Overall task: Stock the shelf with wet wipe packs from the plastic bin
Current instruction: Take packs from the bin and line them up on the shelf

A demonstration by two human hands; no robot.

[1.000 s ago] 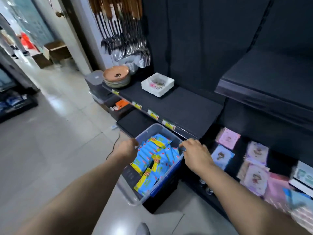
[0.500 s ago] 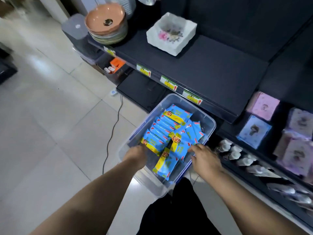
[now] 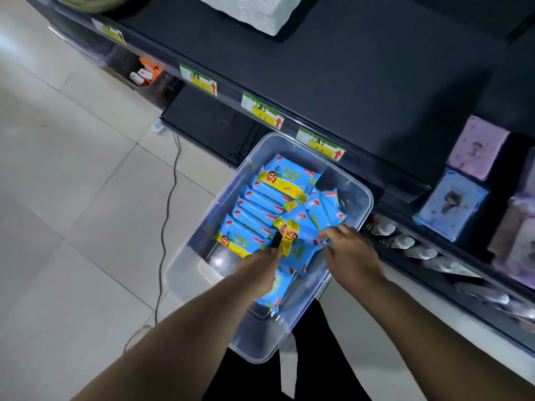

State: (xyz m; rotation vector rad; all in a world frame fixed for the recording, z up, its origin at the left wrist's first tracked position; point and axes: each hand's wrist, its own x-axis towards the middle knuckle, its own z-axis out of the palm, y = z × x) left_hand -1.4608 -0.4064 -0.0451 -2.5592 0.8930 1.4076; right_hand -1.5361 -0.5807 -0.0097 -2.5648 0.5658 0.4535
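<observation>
**At the foot of the dark shelf, two hands in the bin**

Nearest the person, two bare forearms reach down over the near end of the clear plastic bin [image 3: 179, 273] and cover part of it. Something black [image 3: 315, 357] lies under that end; whether cloth or a box, I cannot tell. The left hand [image 3: 257, 270] is down among the packs with its back up and its fingers tucked under, so I cannot tell its grip. The right hand [image 3: 350, 250] has its fingers curled onto the edge of a loose pack [image 3: 301, 247], which lies tilted on top of the others.

Past the hands, the rest of the wet wipe packs [image 3: 260, 209], blue with yellow ends, are all in the bin, most standing on edge in a row along its left side.

To the left a grey cable [image 3: 170, 198] trails across the pale floor tiles [image 3: 72, 183] to a small plug block [image 3: 157, 127] beside a flat black box [image 3: 208, 125].

The front lip of the shelf [image 3: 347, 68], lined with green and yellow price tags [image 3: 262, 111], overhangs the bin's far end. A white square dish [image 3: 254, 13] sits on top of it. On the right, lower down, lean pastel packets [image 3: 477, 149], with a row of small whitish items [image 3: 402, 241] along the ledge in front.
</observation>
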